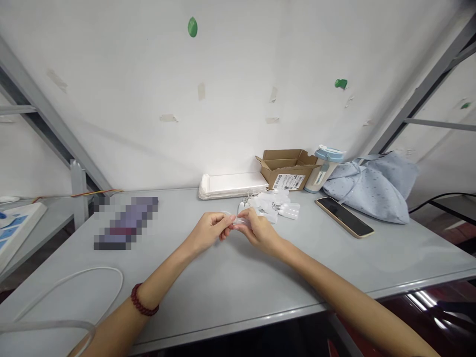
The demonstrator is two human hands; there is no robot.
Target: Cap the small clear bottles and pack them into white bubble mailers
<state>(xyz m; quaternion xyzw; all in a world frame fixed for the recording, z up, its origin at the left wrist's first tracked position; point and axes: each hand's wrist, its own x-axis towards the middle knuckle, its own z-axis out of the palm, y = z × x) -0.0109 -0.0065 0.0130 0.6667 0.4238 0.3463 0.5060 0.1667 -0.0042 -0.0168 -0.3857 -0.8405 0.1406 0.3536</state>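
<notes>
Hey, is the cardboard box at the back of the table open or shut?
Open. The cardboard box has its top uncovered, so the inner walls show. I can't tell whether anything lies at the bottom.

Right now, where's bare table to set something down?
Bare: grey table between left forearm and right forearm; also right of the right forearm, nearer than the phone. Crowded: beyond left hand and right hand, with white pieces, white stack, carton, tumbler, bag.

Dark red beaded bracelet (141,304), left forearm (169,273).
</notes>
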